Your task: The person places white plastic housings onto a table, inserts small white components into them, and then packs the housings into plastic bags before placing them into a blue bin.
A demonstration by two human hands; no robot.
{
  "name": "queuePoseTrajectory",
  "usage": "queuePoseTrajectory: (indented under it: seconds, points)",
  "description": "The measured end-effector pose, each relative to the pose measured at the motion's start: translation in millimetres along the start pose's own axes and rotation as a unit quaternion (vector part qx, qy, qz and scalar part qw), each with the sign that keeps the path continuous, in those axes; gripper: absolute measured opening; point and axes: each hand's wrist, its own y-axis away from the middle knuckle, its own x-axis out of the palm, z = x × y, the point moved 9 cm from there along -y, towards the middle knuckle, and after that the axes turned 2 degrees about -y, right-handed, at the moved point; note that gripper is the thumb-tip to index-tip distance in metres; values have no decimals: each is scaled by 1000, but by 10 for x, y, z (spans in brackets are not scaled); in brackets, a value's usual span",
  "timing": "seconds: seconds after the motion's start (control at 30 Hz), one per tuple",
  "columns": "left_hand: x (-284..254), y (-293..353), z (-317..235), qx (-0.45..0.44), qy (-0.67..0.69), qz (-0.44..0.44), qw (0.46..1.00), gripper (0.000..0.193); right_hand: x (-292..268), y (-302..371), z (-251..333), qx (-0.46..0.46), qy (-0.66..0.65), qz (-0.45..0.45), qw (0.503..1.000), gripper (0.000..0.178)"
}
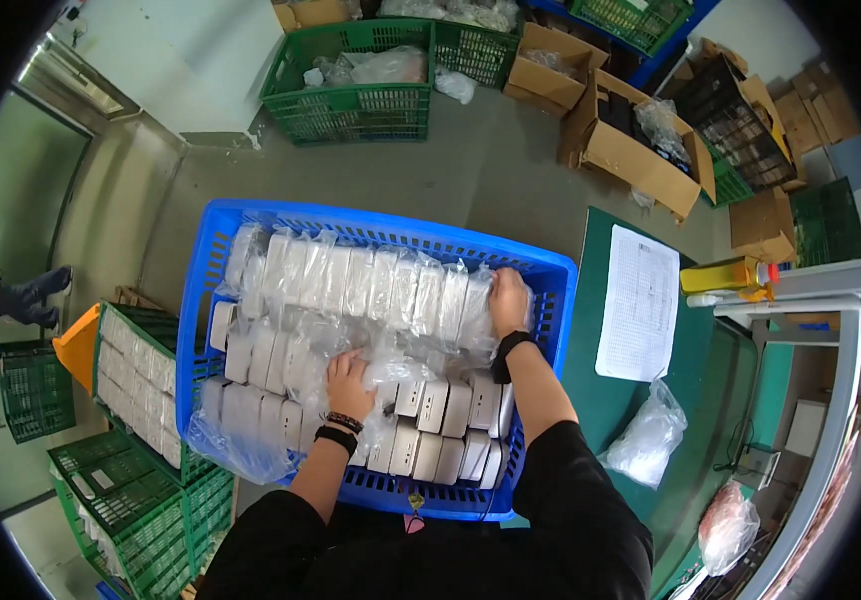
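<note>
A blue plastic basket [390,219] stands in front of me, packed with rows of pale, box-shaped devices. Those in the far row are wrapped in clear plastic bags. At the near right several bare devices [430,405] stand on edge, small dark ports showing. My left hand [347,385] lies on crumpled clear plastic [315,350] mid-basket, fingers apart. At the right end of the far row, my right hand [508,303] is closed over a bagged white device [475,310]; its fingertips are partly hidden. Both wrists wear black bands.
A green table [590,400] at right bears a printed sheet [638,300], a clear plastic bag [647,435] and a yellow bottle [725,277]. Green crates [140,500] with more devices stand at left. Cardboard boxes [640,140] and a green crate [350,115] line the back. Another person [15,300] is far left.
</note>
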Motion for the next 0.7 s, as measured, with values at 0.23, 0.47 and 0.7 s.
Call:
queuePoseTrajectory:
  seconds: [0.23,0.47,0.7]
  points:
    - [98,-12,187,-63,33,0,997,45,204,35,375,2,15,36,999,17]
    - [131,-17,188,-46,7,-13,999,47,295,39,577,-37,120,14,992,18]
    - [182,9,297,-64,29,20,997,47,-43,212,422,63,-28,-64,996,11]
